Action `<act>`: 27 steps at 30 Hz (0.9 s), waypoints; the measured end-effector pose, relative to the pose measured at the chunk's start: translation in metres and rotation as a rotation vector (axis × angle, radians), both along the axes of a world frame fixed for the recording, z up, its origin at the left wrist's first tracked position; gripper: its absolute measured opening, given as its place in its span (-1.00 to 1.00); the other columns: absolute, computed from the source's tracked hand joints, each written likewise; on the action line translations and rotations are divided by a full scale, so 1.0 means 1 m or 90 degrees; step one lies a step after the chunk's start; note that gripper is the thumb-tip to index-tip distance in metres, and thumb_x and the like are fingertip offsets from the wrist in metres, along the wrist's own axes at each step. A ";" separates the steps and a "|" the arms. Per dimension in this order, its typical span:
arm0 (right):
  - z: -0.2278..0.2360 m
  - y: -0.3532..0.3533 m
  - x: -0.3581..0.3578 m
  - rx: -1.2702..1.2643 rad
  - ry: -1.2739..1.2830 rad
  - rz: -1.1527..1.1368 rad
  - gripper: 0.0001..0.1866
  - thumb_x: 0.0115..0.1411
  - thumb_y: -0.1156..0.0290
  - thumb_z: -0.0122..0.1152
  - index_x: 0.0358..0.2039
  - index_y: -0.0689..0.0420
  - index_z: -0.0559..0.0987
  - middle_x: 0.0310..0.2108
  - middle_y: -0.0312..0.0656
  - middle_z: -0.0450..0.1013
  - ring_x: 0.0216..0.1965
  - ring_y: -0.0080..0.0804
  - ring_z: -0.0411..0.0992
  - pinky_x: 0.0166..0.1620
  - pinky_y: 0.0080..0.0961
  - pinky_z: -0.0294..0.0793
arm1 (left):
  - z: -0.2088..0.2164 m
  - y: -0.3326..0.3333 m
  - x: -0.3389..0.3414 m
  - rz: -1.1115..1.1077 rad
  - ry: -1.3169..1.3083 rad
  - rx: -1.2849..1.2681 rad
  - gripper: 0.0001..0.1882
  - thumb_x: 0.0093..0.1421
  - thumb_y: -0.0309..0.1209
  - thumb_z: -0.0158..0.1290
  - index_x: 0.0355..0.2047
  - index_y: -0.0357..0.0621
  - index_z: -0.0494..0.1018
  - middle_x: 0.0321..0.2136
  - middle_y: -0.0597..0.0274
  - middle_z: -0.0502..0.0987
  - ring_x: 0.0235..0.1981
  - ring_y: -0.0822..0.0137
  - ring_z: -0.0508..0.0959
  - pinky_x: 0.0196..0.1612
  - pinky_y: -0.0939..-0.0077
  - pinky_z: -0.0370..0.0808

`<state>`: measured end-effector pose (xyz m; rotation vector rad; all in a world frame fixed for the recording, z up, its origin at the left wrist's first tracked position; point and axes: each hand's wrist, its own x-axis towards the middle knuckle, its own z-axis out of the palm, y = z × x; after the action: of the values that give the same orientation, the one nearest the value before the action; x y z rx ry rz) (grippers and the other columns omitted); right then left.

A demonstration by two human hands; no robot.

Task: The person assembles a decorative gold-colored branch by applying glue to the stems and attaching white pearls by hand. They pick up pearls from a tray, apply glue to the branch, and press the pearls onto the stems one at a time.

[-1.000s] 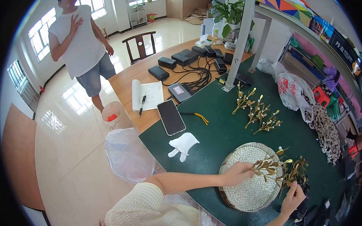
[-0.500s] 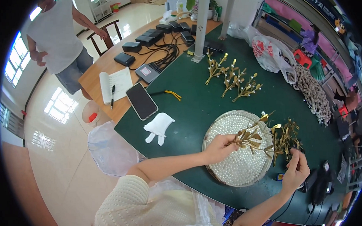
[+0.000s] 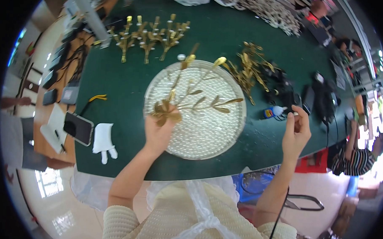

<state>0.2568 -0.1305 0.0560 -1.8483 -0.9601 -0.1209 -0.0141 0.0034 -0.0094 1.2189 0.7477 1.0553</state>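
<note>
My left hand (image 3: pixel 158 133) is closed around the stem of a gold leafy branch (image 3: pixel 217 105). The branch spreads over a round tray (image 3: pixel 152 78) filled with white pearl-like beads. One white bead shows near the branch's upper tip. At the right, my right hand (image 3: pixel 298 131) hovers with fingers loosely curled and apart, nothing visible in them. Just left of its fingertips is a small glue bottle (image 3: pixel 269 113) with a blue-and-yellow body and pale top. Beyond the tray's right side lies a bunch of bare gold branches (image 3: pixel 249 73).
Several gold branches with white beads (image 3: pixel 147 40) lie at the far left. A phone (image 3: pixel 78 128) and a white cloth-like piece (image 3: pixel 102 138) are at left. Black tools with cords (image 3: pixel 325 99) sit at right. Grey chain-like strands (image 3: pixel 275 15) lie at the back; a metal post (image 3: pixel 89 15) stands far left.
The view has swung toward the right. My right hand has left the bunch of branches and is now beside the glue bottle. My left hand still holds its branch over the beads.
</note>
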 end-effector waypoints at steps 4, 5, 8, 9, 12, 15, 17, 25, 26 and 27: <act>-0.055 -0.020 0.024 0.145 0.196 -0.096 -0.65 0.04 0.59 0.06 -0.12 0.22 0.28 -0.45 -0.35 0.22 -0.63 -0.79 0.12 -0.55 -0.84 0.08 | 0.000 0.000 0.010 0.022 0.039 -0.029 -0.88 0.02 -0.46 0.02 -0.57 -0.25 0.37 -0.64 0.35 0.39 -0.59 0.57 0.33 -0.50 0.65 0.28; -0.062 -0.019 0.024 0.128 0.213 -0.116 -0.52 0.00 0.54 0.14 -0.05 0.22 0.23 -0.34 -0.29 0.20 -0.59 -0.74 0.16 -0.52 -0.81 0.14 | -0.001 0.001 0.006 0.014 0.096 -0.011 -0.86 0.03 -0.44 0.00 -0.59 -0.23 0.36 -0.65 0.34 0.38 -0.63 0.58 0.29 -0.56 0.68 0.22; -0.069 -0.013 0.024 -0.004 0.178 -0.087 -0.31 -0.09 0.40 0.28 0.04 0.25 0.17 -0.25 -0.19 0.19 -0.54 -0.64 0.20 -0.44 -0.71 0.25 | 0.003 0.000 0.006 -0.005 0.087 -0.026 -0.84 0.04 -0.41 0.00 -0.60 -0.23 0.35 -0.66 0.34 0.38 -0.65 0.59 0.25 -0.60 0.68 0.16; -0.073 -0.010 0.024 -0.045 0.176 -0.069 -0.30 -0.10 0.38 0.29 0.04 0.25 0.18 -0.23 -0.18 0.19 -0.54 -0.64 0.20 -0.44 -0.71 0.25 | 0.001 -0.001 0.005 -0.006 0.061 -0.026 -0.83 0.06 -0.41 -0.01 -0.57 -0.26 0.37 -0.63 0.34 0.39 -0.62 0.58 0.29 -0.55 0.68 0.22; -0.083 0.002 0.028 -0.104 0.169 -0.061 -0.37 -0.09 0.34 0.28 0.00 0.24 0.27 -0.22 -0.19 0.21 -0.55 -0.63 0.19 -0.43 -0.68 0.26 | 0.001 -0.001 0.003 0.002 0.129 0.065 -0.83 0.08 -0.41 -0.01 -0.51 -0.29 0.39 -0.61 0.33 0.40 -0.57 0.57 0.33 -0.48 0.67 0.27; -0.091 0.006 0.036 -0.188 0.132 -0.061 -0.53 -0.05 0.35 0.23 -0.12 0.23 0.39 -0.32 -0.24 0.28 -0.54 -0.63 0.20 -0.41 -0.68 0.26 | 0.001 -0.001 0.004 -0.001 0.110 0.049 -0.83 0.09 -0.41 -0.01 -0.47 -0.32 0.39 -0.59 0.34 0.40 -0.53 0.57 0.35 -0.43 0.67 0.29; -0.098 0.008 0.042 -0.180 0.162 -0.034 -0.67 0.03 0.33 0.18 -0.22 0.23 0.45 -0.38 -0.30 0.36 -0.45 -0.67 0.24 -0.35 -0.71 0.26 | 0.002 -0.002 0.004 0.002 0.096 0.047 -0.83 0.10 -0.41 -0.01 -0.48 -0.31 0.39 -0.59 0.35 0.40 -0.54 0.58 0.34 -0.44 0.68 0.29; -0.036 0.046 0.015 0.165 0.436 0.137 -0.76 0.18 0.34 -0.03 -0.24 0.24 0.33 -0.36 -0.09 0.44 -0.54 -0.49 0.38 -0.40 -0.61 0.40 | 0.008 -0.001 0.002 -0.067 0.101 -0.003 -0.87 0.12 -0.42 -0.01 -0.44 -0.25 0.40 -0.59 0.41 0.38 -0.54 0.62 0.31 -0.46 0.73 0.26; -0.030 0.051 0.015 0.194 0.429 0.221 -0.75 0.18 0.33 -0.02 -0.24 0.25 0.35 -0.36 -0.08 0.44 -0.56 -0.49 0.37 -0.42 -0.60 0.40 | 0.010 -0.002 0.005 -0.066 0.100 -0.003 -0.87 0.12 -0.42 -0.01 -0.44 -0.25 0.40 -0.59 0.41 0.38 -0.54 0.62 0.31 -0.46 0.73 0.26; -0.028 0.056 0.014 0.223 0.421 0.304 -0.74 0.17 0.33 -0.01 -0.23 0.27 0.36 -0.37 -0.07 0.44 -0.59 -0.49 0.35 -0.44 -0.59 0.39 | 0.013 -0.003 0.008 -0.041 0.117 0.013 -0.82 0.11 -0.37 -0.03 -0.51 -0.25 0.37 -0.67 0.43 0.29 -0.64 0.64 0.19 -0.56 0.71 0.13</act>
<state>0.2712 -0.0749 0.0279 -1.1696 -0.8083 0.5492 -0.0056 0.0006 0.0039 1.3625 0.8342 0.9077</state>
